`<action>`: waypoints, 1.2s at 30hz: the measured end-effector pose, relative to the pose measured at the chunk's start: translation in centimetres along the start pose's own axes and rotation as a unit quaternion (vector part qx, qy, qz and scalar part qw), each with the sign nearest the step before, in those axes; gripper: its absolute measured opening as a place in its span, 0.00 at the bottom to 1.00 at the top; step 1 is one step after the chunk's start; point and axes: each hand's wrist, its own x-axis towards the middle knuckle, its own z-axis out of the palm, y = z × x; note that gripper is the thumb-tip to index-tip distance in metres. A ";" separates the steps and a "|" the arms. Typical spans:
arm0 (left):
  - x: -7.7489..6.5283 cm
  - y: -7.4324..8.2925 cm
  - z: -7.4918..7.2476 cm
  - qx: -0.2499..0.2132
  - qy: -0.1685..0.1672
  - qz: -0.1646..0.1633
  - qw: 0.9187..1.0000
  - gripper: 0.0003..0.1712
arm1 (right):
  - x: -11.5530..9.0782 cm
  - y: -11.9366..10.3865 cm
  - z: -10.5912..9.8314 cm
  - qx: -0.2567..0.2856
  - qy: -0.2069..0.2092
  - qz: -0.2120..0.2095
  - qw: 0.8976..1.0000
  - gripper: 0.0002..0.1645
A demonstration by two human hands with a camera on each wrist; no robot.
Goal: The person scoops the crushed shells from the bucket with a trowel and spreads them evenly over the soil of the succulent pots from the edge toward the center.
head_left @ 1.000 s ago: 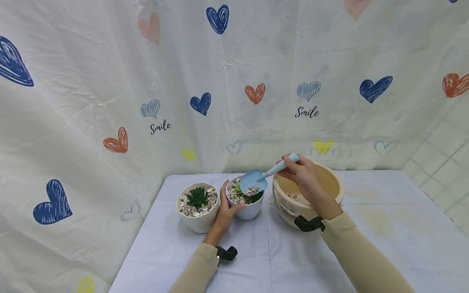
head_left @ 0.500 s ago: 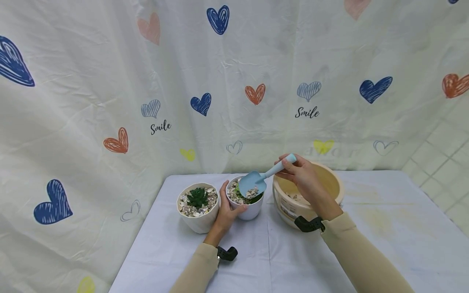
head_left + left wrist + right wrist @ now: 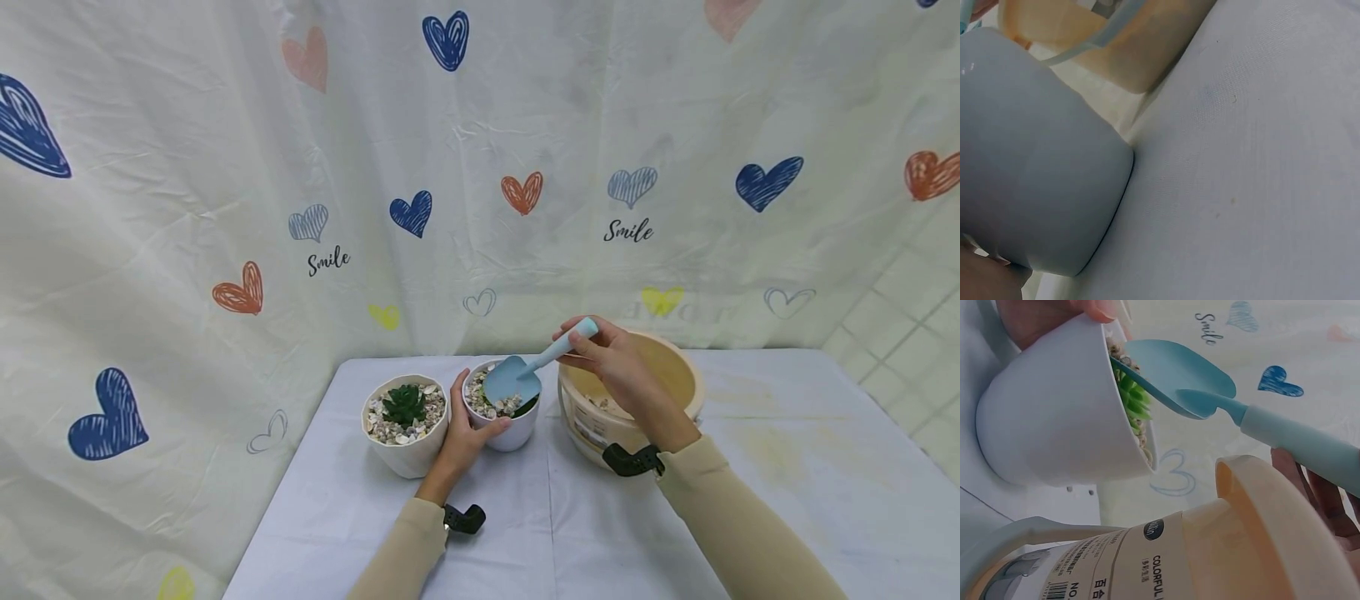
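My left hand (image 3: 459, 437) holds the small white flowerpot (image 3: 510, 435) from its left, the thumb lying across the front near the rim. Inside that pot are small pebbles and a green succulent (image 3: 1132, 399), partly covered by the blade in the head view. A light blue hand trowel (image 3: 513, 380) slants down over the pot, its handle in the fingers of my right hand (image 3: 617, 360). In the right wrist view the trowel's tip dips below the rim among the pebbles. The left wrist view shows mainly the flowerpot's side (image 3: 1041, 150), standing on the cloth.
Left of my left hand stands a second white pot (image 3: 408, 457) with pebbles and a dark green succulent (image 3: 403, 405). A cream bucket (image 3: 693, 392) with a label and some pebbles inside stands under my right forearm. A heart-patterned curtain (image 3: 555, 275) hangs behind the white tablecloth (image 3: 525, 542).
The trowel has shifted slightly left and down, and its blade tips more steeply. Pebbles on the blade have slid toward its lower edge and into the pot. The left hand stays put.
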 end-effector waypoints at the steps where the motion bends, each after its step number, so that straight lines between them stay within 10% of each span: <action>1: 0.0 0.0 0.0 -0.003 -0.002 0.001 1.000 0.63 | 0.0 0.0 0.0 0.000 -0.002 -0.002 1.000 0.10; 36: 0.0 0.5 0.2 -0.041 -0.013 0.036 0.998 0.54 | -0.1 0.2 0.0 0.024 -0.035 -0.061 0.997 0.19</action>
